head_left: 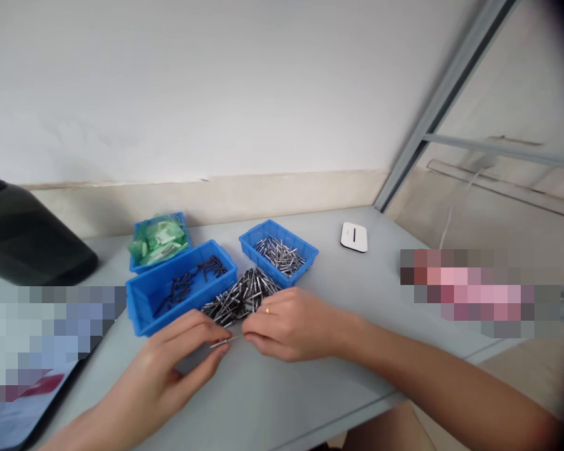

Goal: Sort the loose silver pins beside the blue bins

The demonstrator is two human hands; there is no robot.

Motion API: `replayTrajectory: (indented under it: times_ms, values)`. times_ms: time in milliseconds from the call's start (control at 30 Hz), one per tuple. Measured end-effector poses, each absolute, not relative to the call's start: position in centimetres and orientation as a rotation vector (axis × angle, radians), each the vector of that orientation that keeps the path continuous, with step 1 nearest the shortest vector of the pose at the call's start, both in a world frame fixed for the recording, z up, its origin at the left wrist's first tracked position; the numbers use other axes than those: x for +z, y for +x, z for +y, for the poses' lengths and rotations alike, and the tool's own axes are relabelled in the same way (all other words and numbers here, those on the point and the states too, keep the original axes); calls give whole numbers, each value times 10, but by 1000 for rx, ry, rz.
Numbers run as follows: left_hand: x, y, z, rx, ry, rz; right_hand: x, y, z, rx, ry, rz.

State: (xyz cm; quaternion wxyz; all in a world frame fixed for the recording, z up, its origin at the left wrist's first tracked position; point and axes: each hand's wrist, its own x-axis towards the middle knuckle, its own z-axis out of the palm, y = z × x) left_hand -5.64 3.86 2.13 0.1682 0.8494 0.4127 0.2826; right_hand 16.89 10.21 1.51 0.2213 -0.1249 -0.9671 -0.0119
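Between thumb and fingers, my left hand (183, 347) pinches a thin silver metal pin (220, 343). The fingertips of my right hand (282, 322), with a ring on one finger, close on the pin's other end; the tip there is hidden. Just beyond both hands lies a loose pile of silver and dark metal pins (242, 294). A long blue bin (138, 313) left of the pile holds dark, screw-like pieces (183, 285). Behind the pile, another blue bin (305, 263) contains short silver metal pieces (279, 255).
A small blue bin (181, 219) with green plastic packets (162, 238) stands at the back left. A dark bottle-like object (32, 232) leans in at far left, above a blurred-out screen or tablet. The white square device (354, 237) lies right, near the metal frame (404, 166).
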Motion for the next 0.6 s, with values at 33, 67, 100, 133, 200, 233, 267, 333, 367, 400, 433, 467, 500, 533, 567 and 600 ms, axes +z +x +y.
replayTrajectory:
  times_ms: [33,67,100,133,200,233,267,333,367,400,433,467,500,533,567,600]
  values:
    - [20,-57,39,800,2403,1185,16,170,103,-41,-349,-2656]
    - [19,-57,39,794,2389,1190,17,171,103,-55,-345,-2638]
    - [18,-56,39,781,2378,1191,17,171,103,-70,-336,-2620]
    - [17,-56,39,773,2369,1192,17,172,103,-83,-323,-2600]
    - [17,-55,39,761,2359,1198,18,172,102,-99,-286,-2554]
    - [17,-54,39,752,2358,1200,18,171,101,-103,-268,-2528]
    - [18,-53,39,737,2361,1194,18,171,101,-105,-251,-2506]
    - [19,-52,39,677,2387,1143,16,169,98,-108,-214,-2485]
    - [19,-52,39,640,2406,1107,15,168,97,-111,-192,-2490]
    - [19,-51,39,599,2425,1071,14,166,96,-115,-168,-2497]
    - [19,-51,38,564,2441,1043,13,165,94,-120,-143,-2506]
    - [20,-50,38,537,2450,1025,12,164,93,-127,-119,-2508]
    - [20,-50,38,520,2454,1018,12,162,92,-135,-102,-2503]
    - [21,-50,38,510,2451,1016,11,162,91,-140,-87,-2490]
    - [21,-50,38,507,2447,1011,11,161,90,-143,-80,-2475]
    - [22,-50,38,511,2441,1008,12,161,90,-145,-80,-2462]
